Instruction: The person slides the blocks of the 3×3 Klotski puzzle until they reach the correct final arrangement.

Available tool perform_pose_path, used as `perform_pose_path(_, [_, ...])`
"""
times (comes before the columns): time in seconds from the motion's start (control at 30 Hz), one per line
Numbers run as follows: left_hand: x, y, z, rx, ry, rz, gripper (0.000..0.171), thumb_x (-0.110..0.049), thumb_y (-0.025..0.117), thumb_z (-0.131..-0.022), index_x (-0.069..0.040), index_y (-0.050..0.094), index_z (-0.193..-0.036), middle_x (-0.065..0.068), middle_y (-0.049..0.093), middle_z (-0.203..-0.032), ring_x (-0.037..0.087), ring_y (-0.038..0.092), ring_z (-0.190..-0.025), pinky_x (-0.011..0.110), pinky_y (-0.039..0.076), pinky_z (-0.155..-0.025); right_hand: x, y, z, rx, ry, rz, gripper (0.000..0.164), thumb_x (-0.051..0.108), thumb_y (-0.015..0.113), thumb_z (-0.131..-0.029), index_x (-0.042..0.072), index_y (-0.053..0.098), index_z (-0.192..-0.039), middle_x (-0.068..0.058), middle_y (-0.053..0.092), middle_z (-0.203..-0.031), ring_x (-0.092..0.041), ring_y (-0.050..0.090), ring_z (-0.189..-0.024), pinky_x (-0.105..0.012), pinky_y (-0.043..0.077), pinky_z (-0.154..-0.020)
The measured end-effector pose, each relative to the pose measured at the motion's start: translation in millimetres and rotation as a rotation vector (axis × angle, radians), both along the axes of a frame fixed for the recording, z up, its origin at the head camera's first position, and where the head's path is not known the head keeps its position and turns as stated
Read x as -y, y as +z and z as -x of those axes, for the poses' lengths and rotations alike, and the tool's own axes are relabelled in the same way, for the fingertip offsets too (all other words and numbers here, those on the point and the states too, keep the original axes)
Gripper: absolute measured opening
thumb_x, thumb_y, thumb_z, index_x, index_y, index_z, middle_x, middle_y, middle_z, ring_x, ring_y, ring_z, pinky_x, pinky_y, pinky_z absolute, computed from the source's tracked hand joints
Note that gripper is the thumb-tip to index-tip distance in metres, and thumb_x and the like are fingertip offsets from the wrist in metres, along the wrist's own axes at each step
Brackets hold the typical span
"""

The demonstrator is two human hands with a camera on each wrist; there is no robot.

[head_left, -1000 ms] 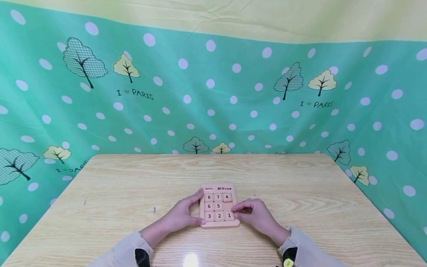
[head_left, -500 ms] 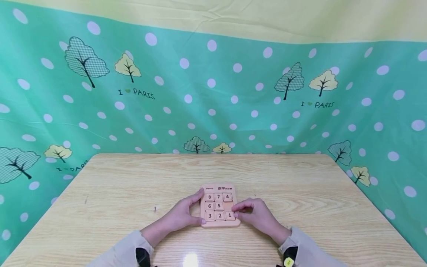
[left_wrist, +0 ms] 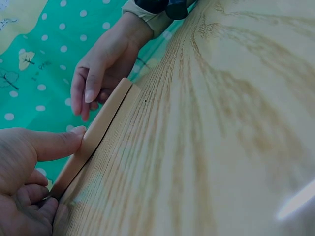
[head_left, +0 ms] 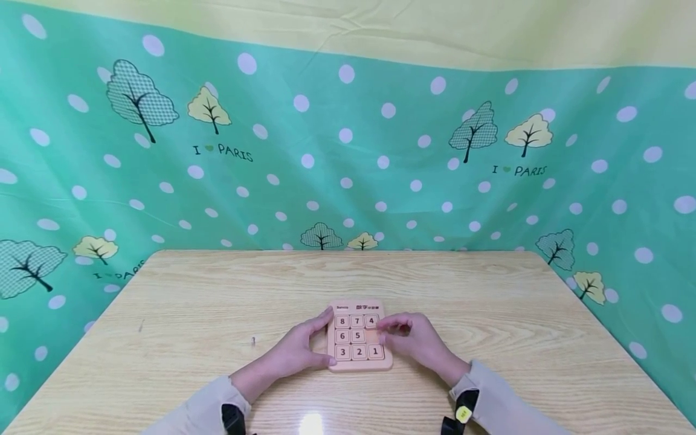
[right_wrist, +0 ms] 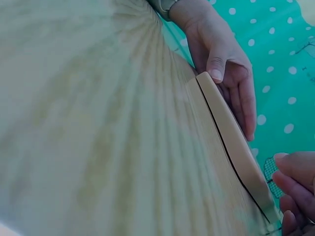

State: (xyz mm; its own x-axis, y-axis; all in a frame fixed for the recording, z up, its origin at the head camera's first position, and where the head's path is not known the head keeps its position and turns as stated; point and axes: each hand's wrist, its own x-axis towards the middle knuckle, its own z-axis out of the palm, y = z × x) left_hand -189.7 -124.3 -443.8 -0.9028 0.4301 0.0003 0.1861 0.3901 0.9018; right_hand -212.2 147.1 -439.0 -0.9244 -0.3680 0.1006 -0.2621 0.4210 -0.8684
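Observation:
A sliding number puzzle (head_left: 359, 365) in a pale wooden frame lies on the table. Its tiles read 8, 7, 4 on top, then 6, 5 and an open slot, then 3, 2, 1. My left hand (head_left: 296, 347) holds the frame's left side, thumb at the lower corner and fingers along the edge. In the left wrist view the left thumb (left_wrist: 61, 143) presses the frame's rim. My right hand (head_left: 415, 338) is at the right edge, index fingertip right by the 4 tile (head_left: 371, 321) and thumb beside the open slot.
The wood-grain table (head_left: 217, 284) extends around the puzzle on all sides. Behind it hangs a green dotted cloth (head_left: 348, 151) printed with trees. A bright light reflection (head_left: 311, 423) shows near the table's front.
My right hand has shifted away from me along the puzzle's right edge, from beside the 1 tile to beside the 4 tile. The left hand and tiles have kept their places.

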Motion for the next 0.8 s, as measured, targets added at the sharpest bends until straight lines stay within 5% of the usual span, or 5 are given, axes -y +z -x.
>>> perform_pose_path(0.8, [-2,1.9,-1.4,-0.020,0.006,0.026,0.094,-0.018,0.081,-0.070,0.001,0.028,-0.145,0.011,0.020,-0.154,0.031,0.016,-0.142,0.047,0.011,-0.115,9,-5.5,23.1,-0.010,-0.088,-0.002,0.023,0.014,0.077,-0.077,0.010,0.073,-0.099,-0.003,0.069,-0.091,-0.015,0.055,-0.076,-0.020,0.046,-0.064])
